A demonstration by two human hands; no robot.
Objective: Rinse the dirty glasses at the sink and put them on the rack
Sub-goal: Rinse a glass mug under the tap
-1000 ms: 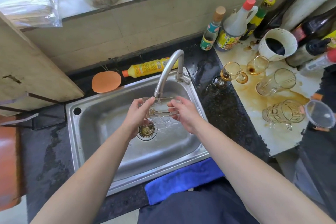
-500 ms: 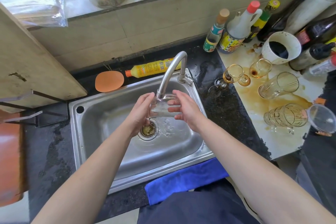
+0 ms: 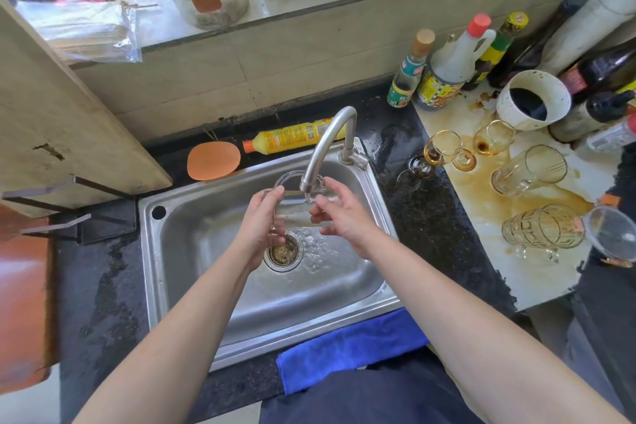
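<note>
Fingers of the left hand (image 3: pixel 261 224) curl round the left side of a clear glass (image 3: pixel 297 208), thumb near its rim. The right hand (image 3: pixel 339 217) cups the opposite side with loosely bent fingers, so the glass sits between both palms over the middle of the sink (image 3: pixel 151 251), under the faucet (image 3: pixel 327 144) spout. Its long axis tilts away from the person, mouth up toward the sink's back edge. Dirty glasses (image 3: pixel 528 174) lie at the bench's (image 3: pixel 430 217) right end, and a blue cloth (image 3: pixel 351 351) hangs over the sink's front edge.
</note>
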